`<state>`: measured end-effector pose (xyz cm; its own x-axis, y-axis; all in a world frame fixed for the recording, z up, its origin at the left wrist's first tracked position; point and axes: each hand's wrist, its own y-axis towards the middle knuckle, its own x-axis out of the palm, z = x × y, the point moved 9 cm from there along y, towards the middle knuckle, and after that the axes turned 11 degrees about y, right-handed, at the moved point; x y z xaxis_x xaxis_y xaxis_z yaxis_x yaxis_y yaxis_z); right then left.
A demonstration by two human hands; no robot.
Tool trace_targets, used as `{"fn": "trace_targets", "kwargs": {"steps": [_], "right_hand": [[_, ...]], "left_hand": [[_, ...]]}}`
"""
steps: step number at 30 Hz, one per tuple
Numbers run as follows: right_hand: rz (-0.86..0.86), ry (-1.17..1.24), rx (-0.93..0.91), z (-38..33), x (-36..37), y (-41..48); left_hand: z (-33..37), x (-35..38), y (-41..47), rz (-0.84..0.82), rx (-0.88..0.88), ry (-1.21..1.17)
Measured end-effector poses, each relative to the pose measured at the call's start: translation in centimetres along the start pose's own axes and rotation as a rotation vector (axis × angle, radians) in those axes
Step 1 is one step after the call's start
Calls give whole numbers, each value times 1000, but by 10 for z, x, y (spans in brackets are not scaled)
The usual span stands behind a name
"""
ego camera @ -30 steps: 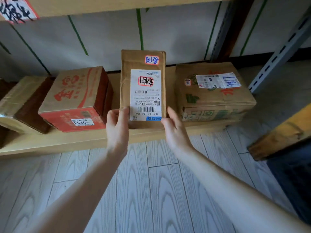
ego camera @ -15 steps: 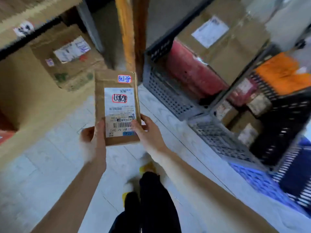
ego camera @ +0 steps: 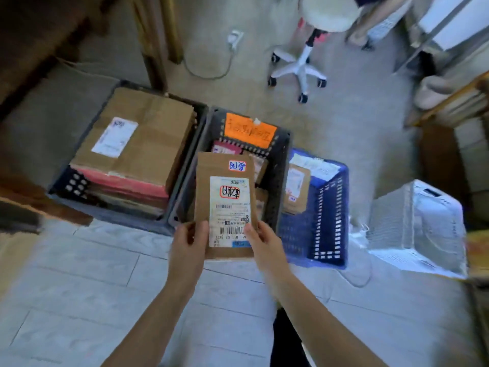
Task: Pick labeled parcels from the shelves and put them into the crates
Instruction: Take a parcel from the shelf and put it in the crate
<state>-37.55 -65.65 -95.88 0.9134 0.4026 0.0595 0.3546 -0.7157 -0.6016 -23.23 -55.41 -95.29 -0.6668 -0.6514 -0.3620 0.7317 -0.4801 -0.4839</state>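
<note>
A person looks down at a row of crates on the floor, holding a flat brown parcel [ego camera: 227, 205] in both hands. One second ago this parcel stood on the shelf between two boxes. Half a second ago it was mid-turn, with the crates off to one side. Now it hangs over the near edge of the dark crate [ego camera: 282, 181], the middle one of the row, which has an orange tag [ego camera: 250, 129] on its far wall.

The grip is unchanged through all three views. The left hand [ego camera: 189, 242] pinches the parcel's lower left corner, thumb on the front. The right hand [ego camera: 264, 243] pinches the lower right corner, thumb beside the barcode. The other fingers of both hands sit behind the parcel, out of sight. The white label faces up.

Left of the dark crate, and touching it, is a grey crate [ego camera: 66, 181] filled by a large box [ego camera: 137, 136]. Right of the dark crate, side by side with it, is a blue crate [ego camera: 317, 221] holding a few parcels. Further right stands a white crate [ego camera: 412, 226]. Beyond the dark crate is a wheeled stool [ego camera: 301, 62].

The pick is done and the carry looks nearly over. The dark crate already holds small parcels, and it seems the likely target. What seems left is to lower the parcel in and let go.
</note>
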Motion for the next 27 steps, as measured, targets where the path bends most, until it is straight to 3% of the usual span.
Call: {"fn": "trace_targets", "kwargs": {"steps": [6,12,19,27], "right_hand": [[189,-64,55,-21,-179,65],[250,-92,251,18,-293,147],[182,-172,375,92,-315,215],[189,-208,393,126,-324,258]], "left_hand": [[48,198,15,-188,105,308],[7,344,33,-319,-35,513],[-50,385,65,-294,-195,665],[-74,414,101,-287,-232,699]]}}
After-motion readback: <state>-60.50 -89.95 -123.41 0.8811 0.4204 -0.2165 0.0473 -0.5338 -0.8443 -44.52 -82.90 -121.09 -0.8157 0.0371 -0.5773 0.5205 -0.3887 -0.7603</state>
